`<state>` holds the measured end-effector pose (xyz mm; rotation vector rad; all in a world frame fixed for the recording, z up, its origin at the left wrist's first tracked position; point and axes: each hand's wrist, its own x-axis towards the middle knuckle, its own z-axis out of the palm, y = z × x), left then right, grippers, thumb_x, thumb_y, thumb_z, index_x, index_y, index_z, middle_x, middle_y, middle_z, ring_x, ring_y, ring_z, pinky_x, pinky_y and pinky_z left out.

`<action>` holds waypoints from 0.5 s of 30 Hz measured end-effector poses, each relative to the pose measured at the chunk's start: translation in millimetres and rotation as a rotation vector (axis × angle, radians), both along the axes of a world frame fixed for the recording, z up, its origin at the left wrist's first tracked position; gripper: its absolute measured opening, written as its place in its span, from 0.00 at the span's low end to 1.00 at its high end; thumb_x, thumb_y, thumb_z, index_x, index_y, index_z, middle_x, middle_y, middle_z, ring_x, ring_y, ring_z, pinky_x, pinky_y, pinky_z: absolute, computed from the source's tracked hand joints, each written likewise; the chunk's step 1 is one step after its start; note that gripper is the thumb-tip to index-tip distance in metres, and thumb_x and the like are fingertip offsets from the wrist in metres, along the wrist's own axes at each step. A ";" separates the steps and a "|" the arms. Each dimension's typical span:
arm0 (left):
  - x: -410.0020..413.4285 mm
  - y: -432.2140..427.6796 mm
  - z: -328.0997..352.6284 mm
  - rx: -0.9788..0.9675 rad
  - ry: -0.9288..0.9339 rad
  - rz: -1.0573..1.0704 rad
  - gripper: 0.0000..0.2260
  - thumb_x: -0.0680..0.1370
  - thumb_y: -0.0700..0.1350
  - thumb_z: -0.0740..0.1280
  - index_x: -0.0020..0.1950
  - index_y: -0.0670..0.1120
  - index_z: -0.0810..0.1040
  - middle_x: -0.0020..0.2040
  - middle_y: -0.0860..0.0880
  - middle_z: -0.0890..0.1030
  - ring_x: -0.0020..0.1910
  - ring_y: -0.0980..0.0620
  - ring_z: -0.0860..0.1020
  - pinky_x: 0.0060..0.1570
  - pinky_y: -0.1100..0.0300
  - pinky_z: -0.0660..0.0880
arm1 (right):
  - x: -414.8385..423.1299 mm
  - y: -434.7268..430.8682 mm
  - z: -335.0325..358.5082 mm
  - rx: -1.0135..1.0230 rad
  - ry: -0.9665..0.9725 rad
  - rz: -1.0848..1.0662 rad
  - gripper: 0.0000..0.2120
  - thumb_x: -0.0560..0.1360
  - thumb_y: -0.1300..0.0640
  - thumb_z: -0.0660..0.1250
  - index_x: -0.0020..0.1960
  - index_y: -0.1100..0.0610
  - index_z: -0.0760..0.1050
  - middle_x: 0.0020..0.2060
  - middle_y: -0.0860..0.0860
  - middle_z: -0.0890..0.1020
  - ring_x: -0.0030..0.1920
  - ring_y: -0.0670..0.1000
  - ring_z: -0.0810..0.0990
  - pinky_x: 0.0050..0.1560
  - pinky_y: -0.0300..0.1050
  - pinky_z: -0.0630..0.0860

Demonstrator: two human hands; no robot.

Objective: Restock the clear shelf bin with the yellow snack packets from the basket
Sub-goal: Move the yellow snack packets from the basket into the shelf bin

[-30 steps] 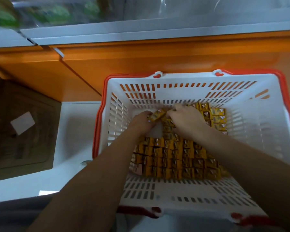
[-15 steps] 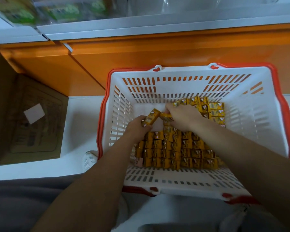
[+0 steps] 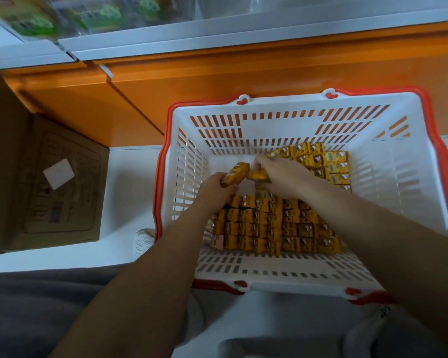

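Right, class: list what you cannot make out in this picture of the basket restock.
Head view only.
The clear shelf bin: cut off by top edge, blurred.
Print on yellow snack packets: too small.
Packets beneath the right hand: hidden by it.
Label on the cardboard box: blurred.

Left hand (image 3: 215, 189) has raised its yellow packet (image 3: 235, 173) off the stack (image 3: 269, 223), far end tipped toward 1 o'clock, and right hand (image 3: 287, 177) now pinches a second packet (image 3: 259, 174) up at its 3 o'clock (contact between the two unclear).
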<state>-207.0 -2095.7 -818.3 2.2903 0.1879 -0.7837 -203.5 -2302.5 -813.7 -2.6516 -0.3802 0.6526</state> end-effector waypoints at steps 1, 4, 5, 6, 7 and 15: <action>1.7 0.4 2.6 0.002 -0.012 0.035 0.13 0.79 0.46 0.71 0.62 0.44 0.80 0.49 0.44 0.81 0.49 0.42 0.80 0.46 0.51 0.77 | 0.0 -0.5 -0.1 0.038 0.025 -0.032 0.17 0.76 0.56 0.70 0.59 0.47 0.65 0.50 0.50 0.76 0.45 0.52 0.75 0.37 0.45 0.71; 8.5 0.4 17.5 -0.009 -0.032 0.092 0.09 0.78 0.43 0.71 0.57 0.42 0.81 0.45 0.42 0.82 0.45 0.41 0.81 0.47 0.48 0.78 | -0.4 -3.4 4.6 0.149 0.045 -0.176 0.18 0.75 0.59 0.71 0.58 0.45 0.67 0.50 0.50 0.77 0.44 0.50 0.78 0.39 0.46 0.76; 10.9 -0.2 24.5 -0.014 -0.033 0.096 0.06 0.78 0.42 0.70 0.53 0.43 0.81 0.41 0.43 0.81 0.42 0.42 0.80 0.44 0.51 0.77 | -1.2 -5.7 8.3 0.193 0.037 -0.231 0.17 0.76 0.59 0.71 0.57 0.44 0.67 0.49 0.48 0.77 0.41 0.47 0.78 0.36 0.43 0.75; 13.7 -0.5 32.0 -0.016 -0.042 0.101 0.02 0.77 0.41 0.70 0.49 0.44 0.81 0.38 0.45 0.80 0.39 0.44 0.79 0.40 0.54 0.76 | -2.1 -8.5 13.4 0.240 0.027 -0.286 0.17 0.76 0.58 0.71 0.57 0.44 0.67 0.48 0.46 0.77 0.38 0.44 0.77 0.33 0.39 0.72; 16.0 -0.7 41.0 -0.016 -0.050 0.111 0.01 0.77 0.40 0.70 0.46 0.46 0.80 0.36 0.46 0.79 0.36 0.46 0.78 0.37 0.57 0.74 | -4.0 -11.8 19.7 0.292 0.023 -0.349 0.16 0.77 0.57 0.71 0.57 0.43 0.68 0.48 0.44 0.75 0.36 0.42 0.76 0.30 0.36 0.69; 16.1 -6.2 139.8 -0.253 -0.037 0.155 0.04 0.79 0.40 0.71 0.46 0.48 0.81 0.40 0.46 0.80 0.42 0.47 0.79 0.45 0.53 0.77 | -29.0 -16.9 106.8 0.819 0.211 -0.998 0.15 0.75 0.58 0.73 0.58 0.50 0.72 0.60 0.53 0.76 0.46 0.53 0.83 0.37 0.47 0.83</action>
